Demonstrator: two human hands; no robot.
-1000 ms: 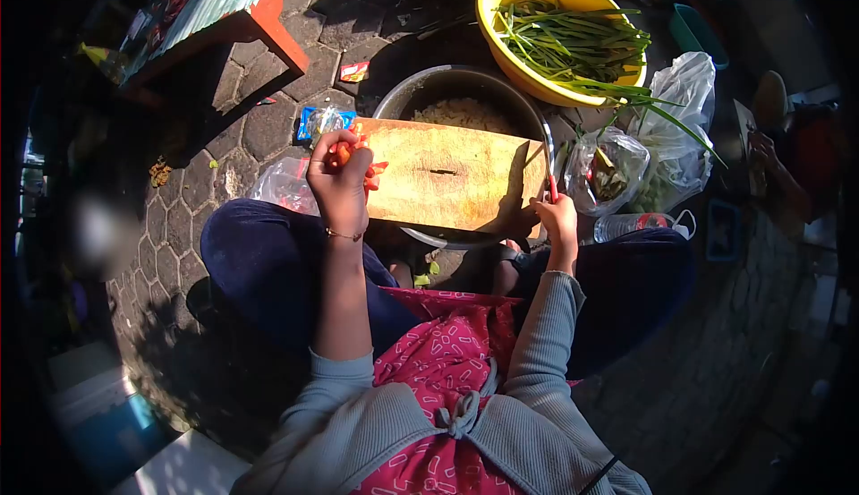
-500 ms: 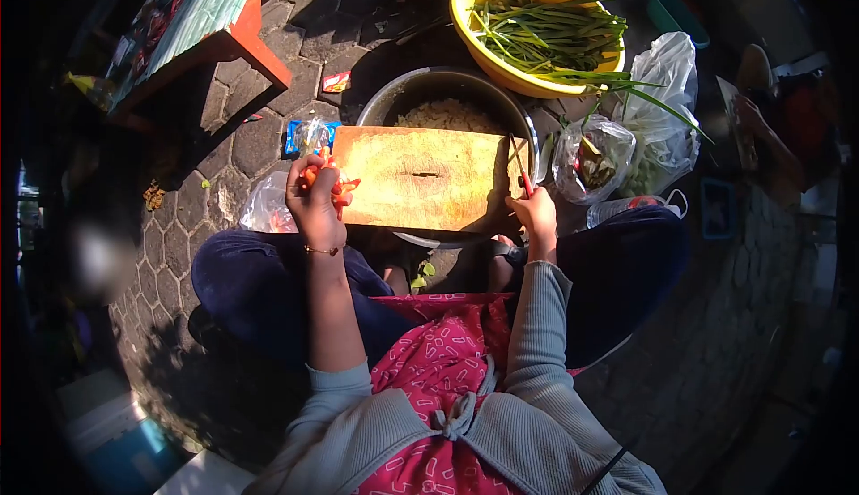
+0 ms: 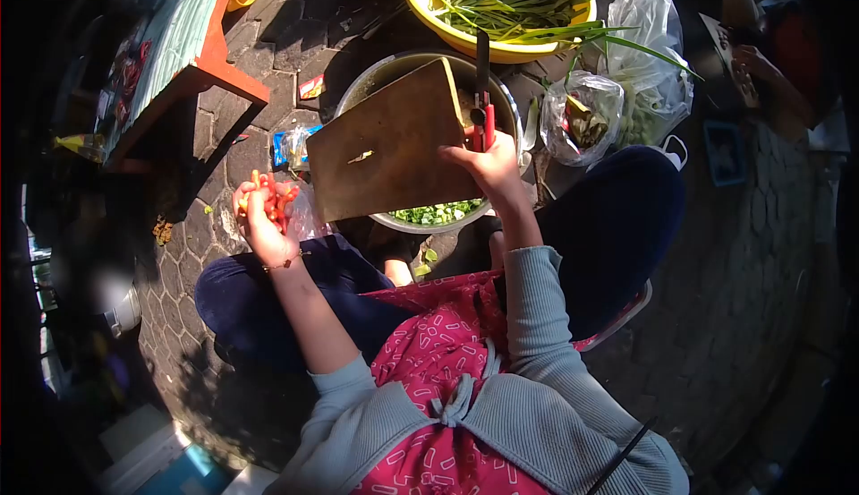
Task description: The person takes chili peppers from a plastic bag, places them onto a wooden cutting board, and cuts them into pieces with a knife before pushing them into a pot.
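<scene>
My left hand (image 3: 266,225) is cupped around red chili pieces (image 3: 279,201), left of the board. My right hand (image 3: 492,166) is closed on a pair of scissors (image 3: 489,123) with red handles, its thumb pressed against the cutting board (image 3: 385,146). The board is tilted over a metal basin (image 3: 358,88), its dark underside facing up, with a pale scrap on it. Chopped green vegetables (image 3: 438,214) show in the basin below the board's lower edge.
A yellow basin (image 3: 420,3) of long green stalks lies ahead. Plastic bags (image 3: 649,56) are at the right, near a person's hand (image 3: 761,65). An orange-edged bench (image 3: 215,52) stands at the left. A blue packet (image 3: 291,148) lies beside the basin.
The board has been tipped up from lying flat across the basin, uncovering the chopped greens. My left hand has moved left and down with the chili pieces; my right hand has shifted left and up.
</scene>
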